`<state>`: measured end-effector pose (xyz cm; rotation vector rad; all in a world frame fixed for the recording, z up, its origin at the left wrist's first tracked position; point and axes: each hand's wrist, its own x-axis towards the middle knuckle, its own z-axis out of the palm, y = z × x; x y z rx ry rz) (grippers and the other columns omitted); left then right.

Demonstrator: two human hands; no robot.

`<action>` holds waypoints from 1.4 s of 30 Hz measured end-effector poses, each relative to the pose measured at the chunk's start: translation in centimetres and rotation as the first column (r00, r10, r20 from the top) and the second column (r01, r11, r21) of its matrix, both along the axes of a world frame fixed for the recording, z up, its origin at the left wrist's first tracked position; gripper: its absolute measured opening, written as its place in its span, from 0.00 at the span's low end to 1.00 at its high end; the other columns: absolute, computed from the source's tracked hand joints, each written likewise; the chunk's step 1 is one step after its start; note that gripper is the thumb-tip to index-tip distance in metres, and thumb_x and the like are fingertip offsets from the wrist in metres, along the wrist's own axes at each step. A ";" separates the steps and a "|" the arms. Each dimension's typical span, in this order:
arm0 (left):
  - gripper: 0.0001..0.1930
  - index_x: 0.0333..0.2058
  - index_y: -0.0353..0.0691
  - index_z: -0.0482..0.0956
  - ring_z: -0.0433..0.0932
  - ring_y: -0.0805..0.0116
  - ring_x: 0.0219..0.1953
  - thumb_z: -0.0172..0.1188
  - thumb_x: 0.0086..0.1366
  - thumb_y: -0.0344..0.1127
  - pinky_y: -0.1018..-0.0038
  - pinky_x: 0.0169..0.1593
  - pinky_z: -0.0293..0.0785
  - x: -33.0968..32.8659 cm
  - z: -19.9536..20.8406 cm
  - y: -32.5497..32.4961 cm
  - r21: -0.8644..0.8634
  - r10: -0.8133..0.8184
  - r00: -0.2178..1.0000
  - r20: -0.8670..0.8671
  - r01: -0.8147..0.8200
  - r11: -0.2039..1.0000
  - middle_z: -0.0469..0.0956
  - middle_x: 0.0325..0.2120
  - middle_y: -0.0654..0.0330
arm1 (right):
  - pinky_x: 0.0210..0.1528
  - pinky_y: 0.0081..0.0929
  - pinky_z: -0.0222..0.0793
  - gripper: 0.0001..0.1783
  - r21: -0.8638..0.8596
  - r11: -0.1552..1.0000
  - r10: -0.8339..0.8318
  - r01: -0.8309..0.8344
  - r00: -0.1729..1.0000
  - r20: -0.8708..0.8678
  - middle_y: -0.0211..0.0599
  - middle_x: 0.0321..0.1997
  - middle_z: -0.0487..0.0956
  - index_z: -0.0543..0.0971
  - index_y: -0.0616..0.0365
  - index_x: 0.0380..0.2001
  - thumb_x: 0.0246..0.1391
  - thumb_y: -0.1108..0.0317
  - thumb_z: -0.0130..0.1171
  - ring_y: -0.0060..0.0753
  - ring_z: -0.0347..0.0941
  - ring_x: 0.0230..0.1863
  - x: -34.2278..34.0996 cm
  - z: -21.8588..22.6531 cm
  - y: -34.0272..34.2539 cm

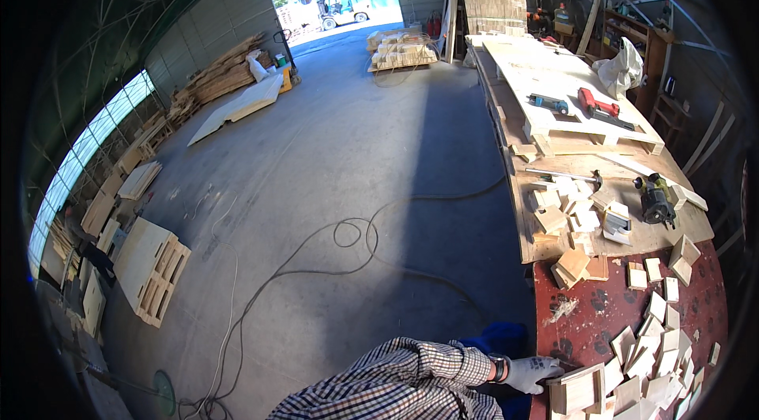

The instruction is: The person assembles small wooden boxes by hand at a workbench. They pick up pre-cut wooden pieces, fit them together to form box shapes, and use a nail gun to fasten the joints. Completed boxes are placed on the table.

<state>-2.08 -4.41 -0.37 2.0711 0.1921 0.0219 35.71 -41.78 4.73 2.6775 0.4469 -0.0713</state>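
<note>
My left hand (531, 373), in a pale grey glove with a dark band at the wrist, reaches in from the lower middle under a checked sleeve. Its fingers are closed at the near left corner of a small wooden frame (576, 391). This frame lies at the left edge of the red-brown tabletop (563, 333), beside a heap of loose wood blocks (653, 341). The frame's lower part is cut off by the picture edge. My right hand is out of sight.
Farther along the bench lie more small blocks (553, 218), a hammer (594, 180), a black-and-yellow power tool (655, 199), a blue tool (549, 103) and a red nail gun (598, 106). A hose (292, 271) loops over the floor. Pallets (150, 270) and another person (85, 237) are far left.
</note>
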 end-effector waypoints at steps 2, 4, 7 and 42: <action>0.43 0.71 0.34 0.61 0.63 0.37 0.71 0.66 0.59 0.39 0.52 0.73 0.60 0.2 -1.7 0.1 0.036 0.017 0.999 0.034 -0.018 0.999 0.61 0.70 0.34 | 0.81 0.52 0.43 0.38 -0.073 0.995 0.072 -0.074 0.997 -0.020 0.30 0.78 0.66 0.63 0.40 0.76 0.73 0.34 0.34 0.48 0.54 0.79 1.7 -1.0 -1.2; 0.43 0.71 0.34 0.61 0.63 0.38 0.71 0.66 0.59 0.39 0.53 0.73 0.59 1.7 -0.6 -0.3 0.039 -0.034 0.997 0.064 0.032 0.999 0.61 0.70 0.33 | 0.82 0.52 0.39 0.39 -0.228 0.960 0.156 -0.160 0.987 -0.039 0.31 0.78 0.65 0.62 0.40 0.77 0.72 0.33 0.35 0.49 0.52 0.80 7.6 -4.1 -8.4; 0.41 0.71 0.34 0.62 0.63 0.38 0.71 0.65 0.60 0.39 0.54 0.74 0.59 0.9 0.2 0.2 0.009 -0.039 0.999 -0.010 0.039 0.999 0.61 0.70 0.34 | 0.82 0.51 0.40 0.40 -0.090 0.990 0.090 -0.104 0.984 -0.153 0.33 0.79 0.64 0.61 0.40 0.77 0.71 0.31 0.36 0.50 0.49 0.80 7.1 -3.1 -8.5; 0.44 0.71 0.32 0.62 0.67 0.40 0.68 0.66 0.58 0.42 0.54 0.71 0.64 1.0 -1.4 -0.2 0.091 0.010 0.999 0.038 -0.013 0.996 0.64 0.67 0.35 | 0.78 0.45 0.48 0.38 0.811 0.532 0.588 -0.244 0.795 -0.147 0.38 0.76 0.66 0.62 0.50 0.75 0.67 0.45 0.50 0.45 0.56 0.76 -24.1 2.3 17.0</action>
